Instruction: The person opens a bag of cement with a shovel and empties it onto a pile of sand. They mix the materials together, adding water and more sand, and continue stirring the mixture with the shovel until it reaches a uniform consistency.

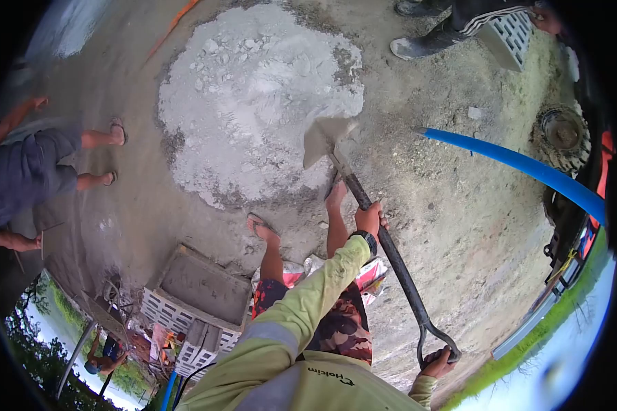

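Observation:
A shovel [403, 264] slants across the view, its blade [325, 140] at the right edge of a heap of pale grey powder [253, 103]. My left hand [369, 218], with a dark watch at its wrist, is closed around the upper part of the dark shaft, nearer the blade. At the lower right, my right hand [438, 363] is wrapped round the grip at the handle's end. The blade is tilted and looks coated with grey material. My sandalled feet stand just below the heap.
A block-walled trough [206, 284] lies lower left. White-and-red sacks [377, 274] lie behind my legs. A blue pipe [514, 161] juts in from the right, near a wheel [562, 130]. People stand at left and top right; another person is lower left.

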{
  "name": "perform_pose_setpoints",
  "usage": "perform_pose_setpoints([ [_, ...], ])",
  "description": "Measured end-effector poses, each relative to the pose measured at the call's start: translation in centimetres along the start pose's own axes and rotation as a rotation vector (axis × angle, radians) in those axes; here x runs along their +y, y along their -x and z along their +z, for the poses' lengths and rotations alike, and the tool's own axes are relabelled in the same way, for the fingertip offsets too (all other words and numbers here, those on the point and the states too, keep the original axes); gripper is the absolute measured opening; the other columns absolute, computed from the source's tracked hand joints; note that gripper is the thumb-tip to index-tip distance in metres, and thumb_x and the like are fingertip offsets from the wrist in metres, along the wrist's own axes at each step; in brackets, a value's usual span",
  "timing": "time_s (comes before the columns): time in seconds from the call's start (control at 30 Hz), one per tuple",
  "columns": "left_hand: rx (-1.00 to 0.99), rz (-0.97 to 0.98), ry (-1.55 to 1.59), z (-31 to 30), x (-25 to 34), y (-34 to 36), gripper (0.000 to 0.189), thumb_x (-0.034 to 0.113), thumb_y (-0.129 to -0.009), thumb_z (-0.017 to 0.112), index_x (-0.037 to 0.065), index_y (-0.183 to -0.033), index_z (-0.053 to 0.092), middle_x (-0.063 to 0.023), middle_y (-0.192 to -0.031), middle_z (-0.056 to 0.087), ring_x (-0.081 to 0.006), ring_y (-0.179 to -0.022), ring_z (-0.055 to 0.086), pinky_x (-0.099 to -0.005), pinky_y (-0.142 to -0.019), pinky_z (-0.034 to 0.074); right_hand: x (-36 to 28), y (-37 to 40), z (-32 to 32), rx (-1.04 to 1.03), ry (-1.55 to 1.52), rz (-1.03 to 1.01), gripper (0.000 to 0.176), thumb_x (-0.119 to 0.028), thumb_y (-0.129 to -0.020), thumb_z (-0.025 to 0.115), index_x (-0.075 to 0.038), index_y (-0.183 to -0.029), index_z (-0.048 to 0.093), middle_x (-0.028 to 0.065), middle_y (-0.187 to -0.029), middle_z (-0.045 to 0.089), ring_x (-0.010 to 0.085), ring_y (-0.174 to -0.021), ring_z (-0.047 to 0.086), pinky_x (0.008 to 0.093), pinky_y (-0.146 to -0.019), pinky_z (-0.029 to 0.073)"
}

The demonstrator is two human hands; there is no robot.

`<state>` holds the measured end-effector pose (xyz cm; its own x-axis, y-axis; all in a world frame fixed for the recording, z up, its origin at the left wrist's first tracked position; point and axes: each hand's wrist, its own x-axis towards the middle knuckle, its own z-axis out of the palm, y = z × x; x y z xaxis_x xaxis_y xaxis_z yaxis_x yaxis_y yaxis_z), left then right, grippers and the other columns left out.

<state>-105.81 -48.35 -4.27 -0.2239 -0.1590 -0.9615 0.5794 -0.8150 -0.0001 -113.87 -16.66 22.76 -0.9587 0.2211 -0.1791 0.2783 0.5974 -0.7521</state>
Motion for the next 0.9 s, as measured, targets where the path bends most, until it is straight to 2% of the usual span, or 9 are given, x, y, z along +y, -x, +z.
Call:
perform_pose_setpoints([
  [0.13, -0.129, 0.120, 0.114, 2.5, 4.3, 2.6, 0.009, 0.010, -0.081, 0.056, 0.009, -0.077, 0.047, -0.0021, -0.059, 0.042, -0.0150, -0.042, 0.041, -0.0348, -0.042, 0.039, 0.3, -3.7, 2.9, -0.064, -0.015, -0.021, 0.016, -0.016, -0.087, 0.058, -0.007, -0.082, 0.046, 0.0001, -0.052, 0.040, 0.0074, -0.039, 0.037, 0.0238, -0.035, 0.030],
  [0.3, -0.285, 0.214, 0.212, 2.6, 11.1, -4.2, 0.013, 0.010, -0.081, 0.054, 0.008, -0.071, 0.046, -0.0012, -0.058, 0.042, -0.0135, -0.042, 0.039, -0.0317, -0.041, 0.034, -1.5, -1.7, 12.7, -0.324, -0.077, 0.020, 0.018, -0.015, -0.086, 0.060, -0.011, -0.080, 0.044, -0.0012, -0.054, 0.040, 0.0082, -0.041, 0.037, 0.0234, -0.038, 0.031],
  [0.37, -0.074, 0.272, 0.012, 4.4, 10.5, -5.4, 0.016, 0.009, -0.081, 0.053, 0.008, -0.068, 0.043, -0.0023, -0.058, 0.043, -0.0149, -0.041, 0.040, -0.0335, -0.041, 0.035, -1.4, -1.6, 13.4, -0.294, -0.093, 0.095, 0.016, -0.013, -0.085, 0.059, -0.012, -0.082, 0.044, -0.0016, -0.054, 0.039, 0.0083, -0.039, 0.036, 0.0239, -0.036, 0.031],
  [0.4, -0.108, 0.262, -0.014, 4.4, 9.1, -6.5, 0.018, 0.009, -0.081, 0.052, 0.008, -0.065, 0.043, -0.0022, -0.057, 0.041, -0.0145, -0.039, 0.040, -0.0315, -0.037, 0.037, -1.2, -1.6, 13.0, -0.246, -0.091, 0.187, 0.014, -0.013, -0.086, 0.059, -0.011, -0.084, 0.044, -0.0011, -0.054, 0.040, 0.0088, -0.039, 0.037, 0.0247, -0.036, 0.031],
  [0.5, 0.037, 0.234, -0.186, 6.3, 6.0, -4.5, 0.012, 0.005, -0.081, 0.055, 0.009, -0.087, 0.046, -0.0039, -0.058, 0.044, -0.0165, -0.039, 0.042, -0.0352, -0.037, 0.039, 0.7, -2.2, 10.7, -0.100, -0.047, 0.409, 0.008, -0.012, -0.084, 0.055, -0.012, -0.085, 0.047, -0.0014, -0.052, 0.038, 0.0091, -0.036, 0.033, 0.0261, -0.031, 0.028],
  [0.6, 0.086, 0.290, -0.289, 7.0, 4.4, -4.9, 0.020, 0.003, -0.080, 0.057, 0.010, -0.092, 0.044, -0.0050, -0.057, 0.044, -0.0178, -0.037, 0.043, -0.0386, -0.035, 0.040, 4.6, -3.6, 9.3, -0.093, -0.026, 0.476, 0.008, -0.012, -0.082, 0.055, -0.014, -0.080, 0.047, -0.0016, -0.051, 0.038, 0.0090, -0.036, 0.033, 0.0269, -0.031, 0.028],
  [0.77, 0.154, 0.458, -0.395, 7.7, 9.9, -11.6, 0.014, 0.002, -0.078, 0.056, 0.004, -0.082, 0.042, -0.0057, -0.054, 0.043, -0.0168, -0.037, 0.044, -0.0340, -0.032, 0.038, 6.8, -1.5, 17.9, -0.189, -0.071, 0.618, 0.008, -0.011, -0.080, 0.053, -0.013, -0.077, 0.047, -0.0019, -0.052, 0.039, 0.0094, -0.039, 0.035, 0.0272, -0.033, 0.032],
  [0.8, 0.112, 0.515, -0.466, 7.9, 12.1, -12.7, 0.023, 0.005, -0.077, 0.059, 0.002, -0.091, 0.042, -0.0090, -0.057, 0.047, -0.0216, -0.037, 0.049, -0.0387, -0.032, 0.044, 6.7, -1.0, 20.2, -0.218, -0.077, 0.622, 0.009, -0.011, -0.081, 0.054, -0.013, -0.077, 0.046, -0.0018, -0.053, 0.039, 0.0100, -0.039, 0.036, 0.0276, -0.034, 0.033],
  [0.9, 0.050, 0.547, -0.480, 9.2, 19.2, -16.3, 0.019, 0.007, -0.077, 0.059, -0.001, -0.084, 0.043, -0.0110, -0.056, 0.049, -0.0223, -0.038, 0.050, -0.0395, -0.034, 0.044, 10.5, -0.7, 25.6, -0.275, -0.141, 0.529, 0.011, -0.009, -0.081, 0.054, -0.012, -0.075, 0.045, -0.0009, -0.054, 0.040, 0.0114, -0.039, 0.039, 0.0273, -0.034, 0.034],
])
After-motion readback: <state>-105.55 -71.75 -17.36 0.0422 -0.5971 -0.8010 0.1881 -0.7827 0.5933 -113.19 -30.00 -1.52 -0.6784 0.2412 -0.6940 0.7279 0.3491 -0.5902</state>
